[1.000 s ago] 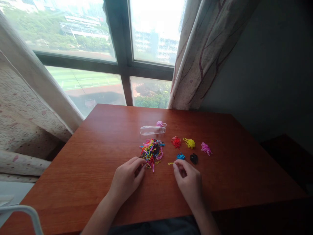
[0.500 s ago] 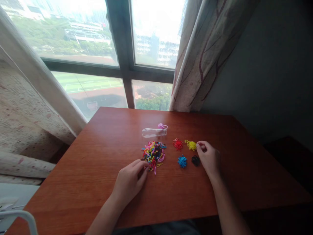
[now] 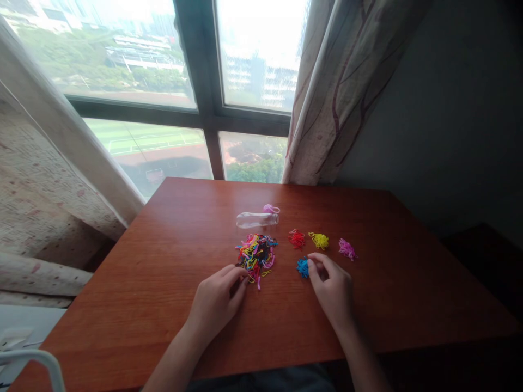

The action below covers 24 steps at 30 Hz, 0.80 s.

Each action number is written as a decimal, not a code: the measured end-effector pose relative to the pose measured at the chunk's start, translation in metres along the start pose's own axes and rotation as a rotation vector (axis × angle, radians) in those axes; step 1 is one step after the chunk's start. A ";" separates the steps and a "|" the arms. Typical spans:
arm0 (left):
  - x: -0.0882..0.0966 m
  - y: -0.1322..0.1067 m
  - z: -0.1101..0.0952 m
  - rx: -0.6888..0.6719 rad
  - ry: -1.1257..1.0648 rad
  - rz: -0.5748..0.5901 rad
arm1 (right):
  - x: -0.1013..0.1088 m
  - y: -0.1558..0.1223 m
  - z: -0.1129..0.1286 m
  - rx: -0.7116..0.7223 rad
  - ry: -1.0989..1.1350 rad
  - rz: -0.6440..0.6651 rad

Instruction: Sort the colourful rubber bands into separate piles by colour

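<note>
A mixed pile of small colourful plastic pins, looking like stitch markers [image 3: 256, 253], lies mid-table. My left hand [image 3: 218, 294] rests at the pile's near left edge, thumb and forefinger curled together; anything between the tips is too small to make out. My right hand [image 3: 333, 288] is at the right side of a small blue pile [image 3: 302, 267], its thumb and forefinger tips close together; what they hold, if anything, does not show. Behind them lie a red pile [image 3: 296, 239], a yellow pile [image 3: 319, 240] and a pink pile [image 3: 347, 249]. My right hand hides the black pile.
A clear plastic bottle [image 3: 256, 220] lies on its side behind the mixed pile, with a pink looped cap [image 3: 271, 208] beside its mouth. The wooden table [image 3: 163, 261] reaches to a window and curtains. A white curved tube [image 3: 36, 356] stands at lower left.
My right hand has moved left and nearer me, from beside the yellow pile to the blue one. The pink pile has come into view and the black one is covered. My left hand stays put.
</note>
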<state>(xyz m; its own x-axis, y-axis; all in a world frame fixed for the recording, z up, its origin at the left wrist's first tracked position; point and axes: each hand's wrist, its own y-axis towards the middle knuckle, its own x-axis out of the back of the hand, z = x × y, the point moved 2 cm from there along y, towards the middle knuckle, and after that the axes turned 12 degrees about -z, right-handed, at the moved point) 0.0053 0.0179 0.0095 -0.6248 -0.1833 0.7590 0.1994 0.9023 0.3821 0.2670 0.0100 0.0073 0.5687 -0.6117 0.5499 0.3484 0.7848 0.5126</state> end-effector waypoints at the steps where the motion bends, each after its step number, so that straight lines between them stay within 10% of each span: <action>1: 0.000 0.000 0.000 0.000 0.000 0.001 | -0.003 -0.007 0.006 0.013 0.023 0.029; 24: -0.001 0.000 0.001 0.032 -0.003 0.053 | -0.029 -0.048 0.055 0.144 -0.028 0.362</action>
<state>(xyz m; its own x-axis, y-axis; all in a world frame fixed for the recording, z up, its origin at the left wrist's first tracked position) 0.0053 0.0190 0.0077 -0.6161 -0.1335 0.7763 0.2084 0.9228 0.3241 0.1929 -0.0158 0.0033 0.6144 -0.3021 0.7289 0.0195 0.9293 0.3687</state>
